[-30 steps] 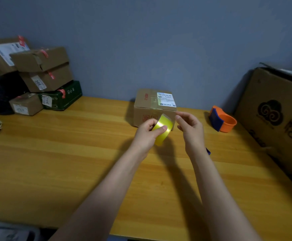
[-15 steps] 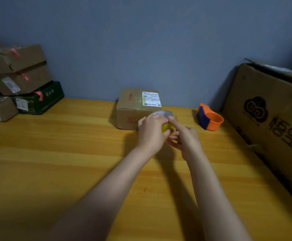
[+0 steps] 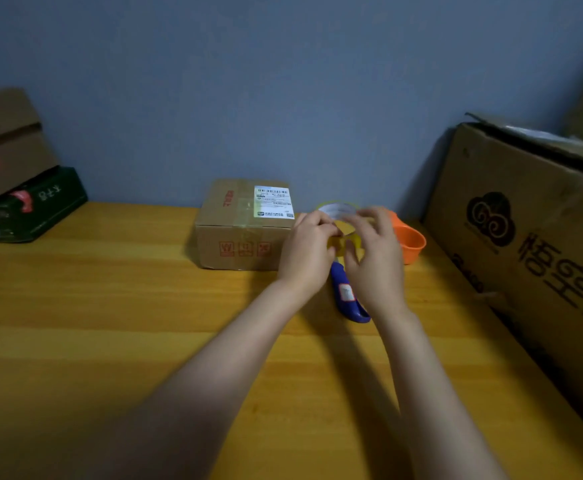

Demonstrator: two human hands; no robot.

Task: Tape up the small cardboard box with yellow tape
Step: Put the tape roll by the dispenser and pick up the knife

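The small cardboard box [image 3: 245,233] stands on the wooden table near the back wall, with a white shipping label on its top. Just right of it, both hands hold the yellow tape roll [image 3: 339,211], whose white core rim shows above the fingers. My left hand [image 3: 305,251] grips the roll's left side. My right hand [image 3: 375,258] pinches at its right side and front. Most of the roll is hidden by the fingers.
A blue utility knife [image 3: 347,296] lies on the table under my hands. An orange tape dispenser [image 3: 409,242] sits behind my right hand. A large cardboard carton [image 3: 532,237] leans at the right. Stacked parcels [image 3: 16,188] fill the back left corner.
My hands and the roll have shifted right, off the box's front toward the orange dispenser. The roll has turned so its core faces up. The blue knife has come into view.
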